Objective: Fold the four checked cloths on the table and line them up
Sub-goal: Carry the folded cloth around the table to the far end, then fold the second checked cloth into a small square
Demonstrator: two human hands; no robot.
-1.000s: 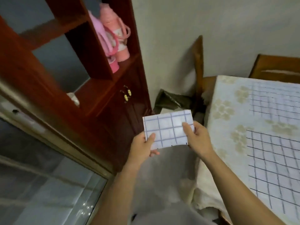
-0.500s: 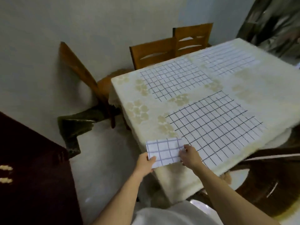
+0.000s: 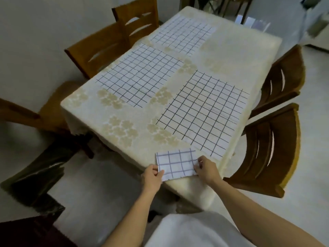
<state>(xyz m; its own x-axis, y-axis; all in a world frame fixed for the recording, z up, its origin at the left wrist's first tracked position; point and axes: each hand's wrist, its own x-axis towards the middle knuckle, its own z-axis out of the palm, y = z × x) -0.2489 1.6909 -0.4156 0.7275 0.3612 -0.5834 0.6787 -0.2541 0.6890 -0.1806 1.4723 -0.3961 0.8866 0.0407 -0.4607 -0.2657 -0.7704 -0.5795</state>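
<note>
The table (image 3: 240, 50), under its cream flowered cover, is carrying three checked cloths lying flat: the near cloth (image 3: 204, 111) toward the right edge, the middle cloth (image 3: 140, 75) by the left edge, the far cloth (image 3: 183, 35) toward the far left corner. At the near edge you are holding the folded cloth (image 3: 176, 164) by both ends: your left hand (image 3: 152, 176) is pinching its left end, your right hand (image 3: 206, 169) is pinching its right end.

Readable text: none in view
Cloths (image 3: 204, 111): plain grid lines only, no lettering
Tablecloth (image 3: 121, 131): flower pattern, no words
</note>
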